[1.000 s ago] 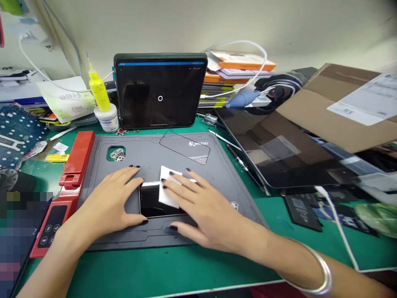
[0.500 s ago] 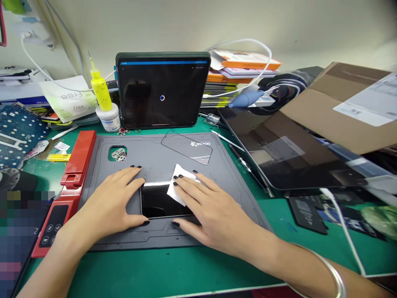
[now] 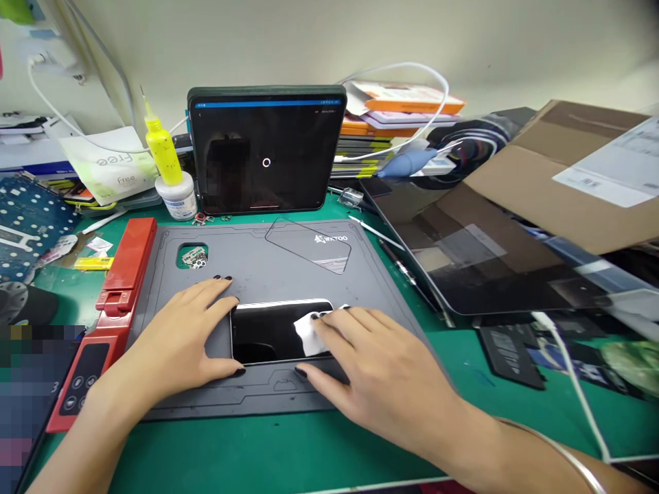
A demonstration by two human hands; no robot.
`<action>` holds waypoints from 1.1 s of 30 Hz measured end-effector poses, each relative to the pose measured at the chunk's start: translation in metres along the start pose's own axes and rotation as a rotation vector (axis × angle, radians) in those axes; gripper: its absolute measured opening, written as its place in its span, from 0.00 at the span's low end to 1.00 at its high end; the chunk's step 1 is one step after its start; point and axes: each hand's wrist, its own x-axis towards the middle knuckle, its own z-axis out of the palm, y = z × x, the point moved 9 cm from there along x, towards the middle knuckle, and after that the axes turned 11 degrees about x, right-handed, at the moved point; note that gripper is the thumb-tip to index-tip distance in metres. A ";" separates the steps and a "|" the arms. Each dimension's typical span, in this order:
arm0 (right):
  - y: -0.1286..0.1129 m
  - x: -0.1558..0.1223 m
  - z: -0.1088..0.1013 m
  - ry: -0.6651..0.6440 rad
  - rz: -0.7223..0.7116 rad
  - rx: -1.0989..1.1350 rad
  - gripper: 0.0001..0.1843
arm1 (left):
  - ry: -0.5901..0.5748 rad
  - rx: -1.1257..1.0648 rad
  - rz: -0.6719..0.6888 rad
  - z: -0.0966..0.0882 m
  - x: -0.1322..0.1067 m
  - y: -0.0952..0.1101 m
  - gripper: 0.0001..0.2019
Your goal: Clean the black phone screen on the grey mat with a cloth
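Note:
A smartphone (image 3: pixel 265 335) with a dark screen lies face up, sideways, on a grey work mat (image 3: pixel 247 267). Its left end is held between the thumb and fingers of my left hand (image 3: pixel 198 329). Over the right end, my right hand (image 3: pixel 375 363) presses a crumpled white wipe (image 3: pixel 307 335) onto the screen with its fingertips. The right thumb rests near the phone's lower edge, and part of the wipe is hidden under the fingers. Behind the phone, a clear glass screen protector (image 3: pixel 303 248) with a dark border lies on the mat.
A tablet (image 3: pixel 265 158) stands at the back, beside a yellow needle bottle (image 3: pixel 163 151) on a white jar (image 3: pixel 178 197). Left of the mat is a red folding lamp (image 3: pixel 128 264). A large dark panel (image 3: pixel 463 254) and a cardboard box (image 3: pixel 546 171) crowd the right.
My right hand has slid right and slightly toward me across the screen, its fingers curling and bunching the wipe. My left hand has stayed at the phone's left end.

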 end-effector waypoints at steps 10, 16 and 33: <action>0.001 0.000 0.014 -0.143 -0.084 0.166 0.24 | -0.018 0.007 -0.003 0.000 0.001 0.000 0.39; -0.002 0.001 0.018 -0.180 -0.114 0.202 0.25 | -0.004 -0.045 -0.056 0.001 0.000 -0.003 0.48; -0.017 0.005 0.048 -0.397 -0.157 0.296 0.34 | 0.019 -0.006 0.002 0.002 -0.001 0.003 0.40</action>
